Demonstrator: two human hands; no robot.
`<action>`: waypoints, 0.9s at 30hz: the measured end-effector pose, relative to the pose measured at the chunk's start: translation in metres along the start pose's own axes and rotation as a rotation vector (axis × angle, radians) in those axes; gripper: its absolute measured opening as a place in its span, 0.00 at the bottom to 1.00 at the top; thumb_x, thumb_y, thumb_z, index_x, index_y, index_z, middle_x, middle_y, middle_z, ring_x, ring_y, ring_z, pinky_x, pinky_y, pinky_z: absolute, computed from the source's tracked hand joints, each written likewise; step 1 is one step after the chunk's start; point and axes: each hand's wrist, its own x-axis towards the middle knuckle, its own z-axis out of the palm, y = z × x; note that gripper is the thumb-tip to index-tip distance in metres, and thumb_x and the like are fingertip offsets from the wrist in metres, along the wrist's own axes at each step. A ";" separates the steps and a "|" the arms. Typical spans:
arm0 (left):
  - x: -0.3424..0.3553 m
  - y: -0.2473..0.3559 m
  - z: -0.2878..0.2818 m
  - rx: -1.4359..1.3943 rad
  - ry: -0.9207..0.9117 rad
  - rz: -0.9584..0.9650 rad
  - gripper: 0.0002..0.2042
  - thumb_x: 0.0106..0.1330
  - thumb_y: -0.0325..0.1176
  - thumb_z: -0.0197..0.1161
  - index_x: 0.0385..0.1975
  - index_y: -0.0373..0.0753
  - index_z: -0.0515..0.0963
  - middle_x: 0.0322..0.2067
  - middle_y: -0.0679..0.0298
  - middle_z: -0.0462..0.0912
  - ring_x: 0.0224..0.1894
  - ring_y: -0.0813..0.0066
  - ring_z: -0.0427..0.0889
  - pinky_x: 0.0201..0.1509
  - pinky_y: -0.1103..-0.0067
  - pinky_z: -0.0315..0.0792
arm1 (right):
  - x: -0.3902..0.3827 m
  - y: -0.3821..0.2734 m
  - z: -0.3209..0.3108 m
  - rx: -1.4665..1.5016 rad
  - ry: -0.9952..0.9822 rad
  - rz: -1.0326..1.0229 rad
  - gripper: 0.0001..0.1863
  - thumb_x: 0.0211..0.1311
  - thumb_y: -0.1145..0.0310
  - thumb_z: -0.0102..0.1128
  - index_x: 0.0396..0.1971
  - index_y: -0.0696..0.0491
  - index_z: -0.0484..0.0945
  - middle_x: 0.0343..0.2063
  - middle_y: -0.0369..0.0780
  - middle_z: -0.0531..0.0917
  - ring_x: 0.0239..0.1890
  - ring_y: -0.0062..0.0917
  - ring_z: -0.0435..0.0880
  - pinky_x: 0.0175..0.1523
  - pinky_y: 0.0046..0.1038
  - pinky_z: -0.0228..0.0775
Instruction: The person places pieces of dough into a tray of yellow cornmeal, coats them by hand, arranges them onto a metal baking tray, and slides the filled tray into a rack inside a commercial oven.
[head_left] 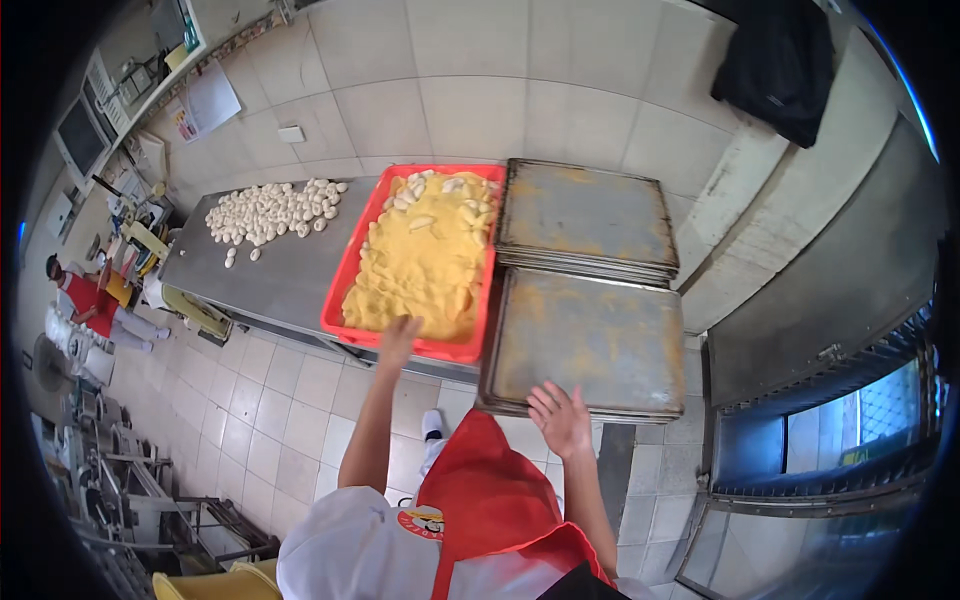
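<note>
A red plastic tub (355, 270) stands before me, filled with yellow crumbs (415, 265). Pale dough pieces lie partly buried at its far end and along its sides. Over the tub's near edge reaches my left hand (400, 338), its fingers extended at the crumbs; I see nothing held in it. To the right, my right hand (563, 418) is open with fingers spread, at the front edge of the nearer stack of baking trays (590, 335). The top tray is bare, with brownish stains. Whether the right fingertips touch its rim is unclear.
Many round dough pieces (275, 212) sit on the steel table (240, 268) at left. A second tray stack (590, 215) is behind the nearer one. A dark metal door or oven (815, 280) stands right. Far left, another person (95, 305) in red stands near equipment.
</note>
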 end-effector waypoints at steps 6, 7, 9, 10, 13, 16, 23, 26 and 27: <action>0.130 -0.099 -0.098 -0.270 0.239 -0.130 0.23 0.67 0.41 0.64 0.50 0.24 0.76 0.45 0.51 0.83 0.49 0.66 0.80 0.55 0.75 0.70 | 0.138 0.067 0.096 -0.042 0.036 -0.129 0.41 0.69 0.39 0.46 0.67 0.60 0.60 0.65 0.49 0.67 0.67 0.39 0.66 0.71 0.39 0.56; 0.142 -0.111 -0.104 -0.209 0.227 -0.151 0.23 0.66 0.41 0.65 0.49 0.24 0.76 0.45 0.51 0.83 0.48 0.65 0.80 0.54 0.75 0.70 | 0.159 0.073 0.110 -0.075 0.100 -0.136 0.41 0.70 0.40 0.46 0.68 0.60 0.58 0.67 0.49 0.65 0.70 0.38 0.62 0.73 0.38 0.52; 0.167 -0.118 -0.102 -0.145 0.137 -0.186 0.23 0.66 0.41 0.65 0.50 0.25 0.76 0.45 0.51 0.83 0.49 0.65 0.80 0.55 0.74 0.70 | 0.197 0.082 0.122 -0.290 0.261 -0.207 0.41 0.71 0.41 0.46 0.69 0.60 0.57 0.68 0.48 0.63 0.71 0.37 0.60 0.73 0.38 0.50; 0.181 -0.118 -0.100 -0.057 0.066 -0.220 0.23 0.66 0.41 0.66 0.50 0.25 0.76 0.45 0.50 0.83 0.49 0.64 0.80 0.56 0.74 0.70 | 0.217 0.087 0.128 -0.487 0.417 -0.253 0.40 0.71 0.42 0.47 0.69 0.60 0.56 0.69 0.48 0.62 0.71 0.36 0.58 0.74 0.38 0.47; 0.216 -0.134 -0.086 -0.160 0.151 -0.185 0.27 0.63 0.43 0.68 0.52 0.25 0.75 0.47 0.50 0.82 0.51 0.64 0.79 0.57 0.73 0.69 | 0.269 0.109 0.137 -0.697 0.528 -0.284 0.42 0.70 0.43 0.50 0.71 0.59 0.53 0.71 0.47 0.58 0.73 0.34 0.55 0.74 0.33 0.45; 0.246 -0.136 -0.067 -0.409 0.251 -0.212 0.30 0.62 0.45 0.70 0.54 0.25 0.74 0.49 0.52 0.81 0.51 0.65 0.78 0.57 0.73 0.68 | 0.300 0.112 0.134 -0.882 0.620 -0.278 0.42 0.69 0.43 0.51 0.70 0.59 0.56 0.70 0.47 0.61 0.72 0.34 0.58 0.73 0.32 0.48; 0.335 -0.119 -0.045 -0.387 0.089 -0.247 0.36 0.60 0.49 0.71 0.62 0.31 0.69 0.45 0.58 0.81 0.47 0.69 0.77 0.56 0.75 0.68 | 0.424 0.068 0.138 -0.375 0.372 -0.490 0.36 0.69 0.43 0.52 0.65 0.56 0.67 0.60 0.42 0.74 0.61 0.33 0.73 0.66 0.32 0.61; 0.368 -0.100 -0.045 -0.278 0.014 -0.220 0.43 0.58 0.51 0.71 0.69 0.38 0.59 0.51 0.54 0.78 0.54 0.64 0.75 0.60 0.73 0.67 | 0.452 0.056 0.163 -0.105 0.515 -0.335 0.36 0.67 0.42 0.53 0.67 0.51 0.65 0.62 0.40 0.72 0.62 0.32 0.72 0.67 0.37 0.63; 0.383 -0.091 -0.041 -0.228 -0.014 -0.155 0.47 0.57 0.53 0.72 0.73 0.42 0.54 0.56 0.51 0.75 0.59 0.61 0.73 0.63 0.72 0.66 | 0.461 0.049 0.161 -0.045 0.438 -0.285 0.37 0.66 0.41 0.53 0.67 0.50 0.65 0.63 0.40 0.71 0.63 0.32 0.71 0.67 0.39 0.63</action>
